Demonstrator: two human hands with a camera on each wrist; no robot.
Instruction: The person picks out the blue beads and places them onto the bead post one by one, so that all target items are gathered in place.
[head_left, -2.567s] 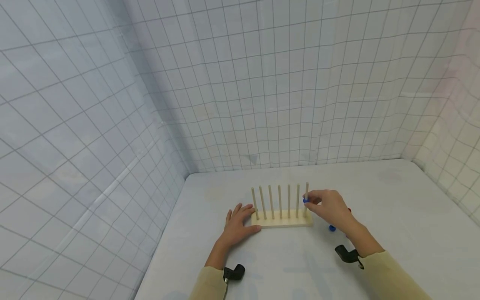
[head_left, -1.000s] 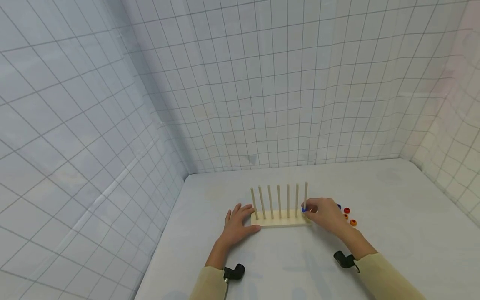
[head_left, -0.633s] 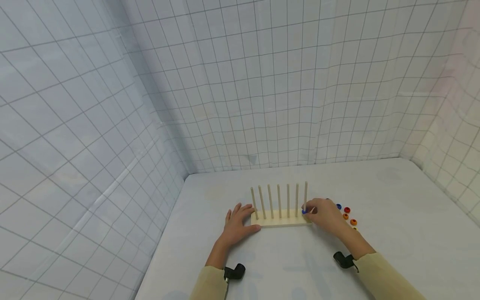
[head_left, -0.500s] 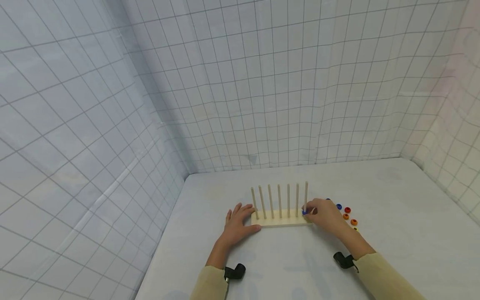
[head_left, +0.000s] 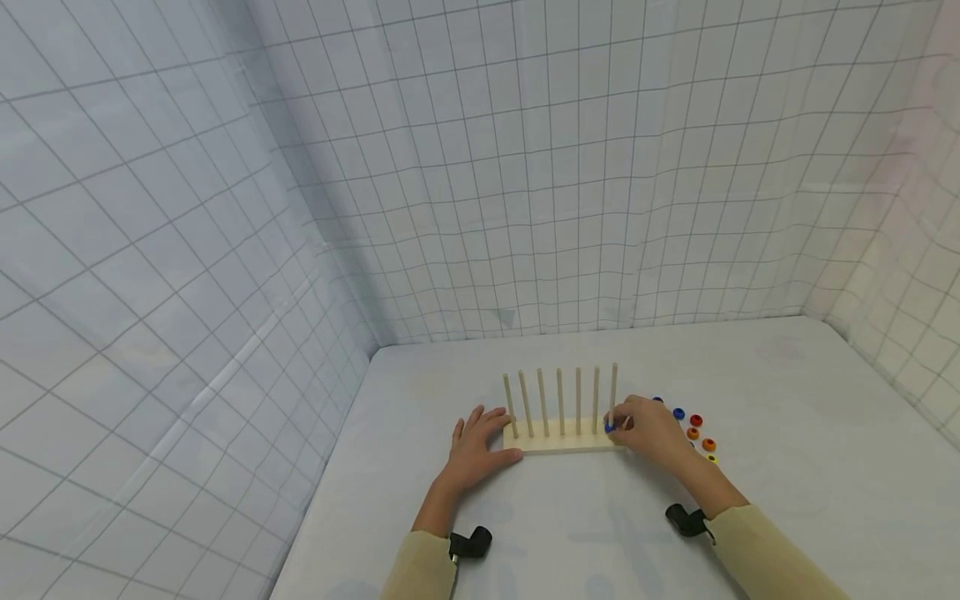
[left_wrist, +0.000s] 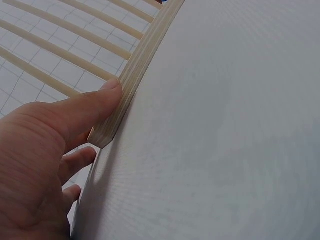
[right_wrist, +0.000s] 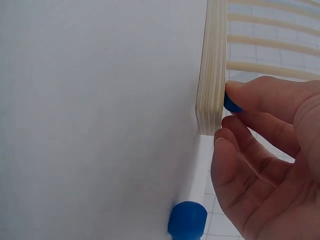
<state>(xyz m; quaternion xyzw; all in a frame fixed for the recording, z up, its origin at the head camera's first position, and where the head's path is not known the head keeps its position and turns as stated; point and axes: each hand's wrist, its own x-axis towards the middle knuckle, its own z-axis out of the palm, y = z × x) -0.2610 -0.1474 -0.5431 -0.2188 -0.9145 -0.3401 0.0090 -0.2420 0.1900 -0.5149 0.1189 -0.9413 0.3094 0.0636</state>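
A pale wooden board with a row of upright pegs (head_left: 558,444) stands on the white table. My left hand (head_left: 474,454) holds its left end, thumb along the front edge and index finger at the back by the leftmost peg; the other fingers spread on the table. In the left wrist view the thumb of that hand (left_wrist: 82,112) lies against the layered wood edge (left_wrist: 135,75). My right hand (head_left: 651,429) pinches a blue bead (head_left: 609,427) low on the rightmost peg. The right wrist view shows this bead (right_wrist: 231,104) down at the board, mostly covered by thumb and finger.
Several loose beads lie right of the board, partly behind my right hand: a blue bead (head_left: 678,413), a red bead (head_left: 696,420), an orange bead (head_left: 708,445), a yellow bead (head_left: 712,459). Another blue bead (right_wrist: 187,220) shows in the right wrist view. Grid-patterned sheets (head_left: 525,167) enclose the table.
My right hand has slid the blue bead down the rightmost peg from its upper part to the base. More loose beads show beside the hand. The left hand stays in place.
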